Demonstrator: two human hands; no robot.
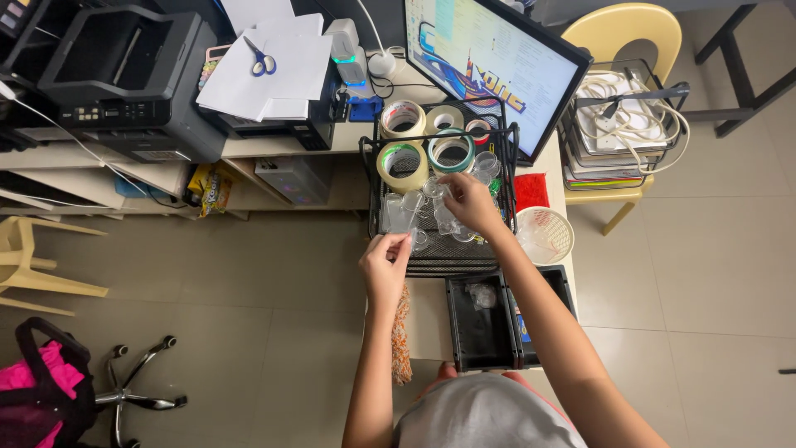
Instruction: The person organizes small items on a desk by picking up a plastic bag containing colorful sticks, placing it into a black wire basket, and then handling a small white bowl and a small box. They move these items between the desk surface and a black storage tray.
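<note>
A black wire-mesh tray point(375, 187) stands on the desk and holds several tape rolls point(402, 164) at its far end and small clear plastic cups point(412, 202) nearer me. My right hand point(470, 202) reaches into the tray, fingers closed around a small clear cup point(445, 215) among the others. My left hand point(385, 264) hovers at the tray's near left edge, pinching another small clear piece point(405, 235) between thumb and fingers.
A black bin point(481, 330) sits just in front of the tray, with a round mesh basket point(545, 235) and red cloth point(531, 190) to the right. A monitor point(493, 62) stands behind. Printers point(124, 75), papers and scissors point(262, 60) lie left. A yellow chair point(623, 37) holds stacked trays.
</note>
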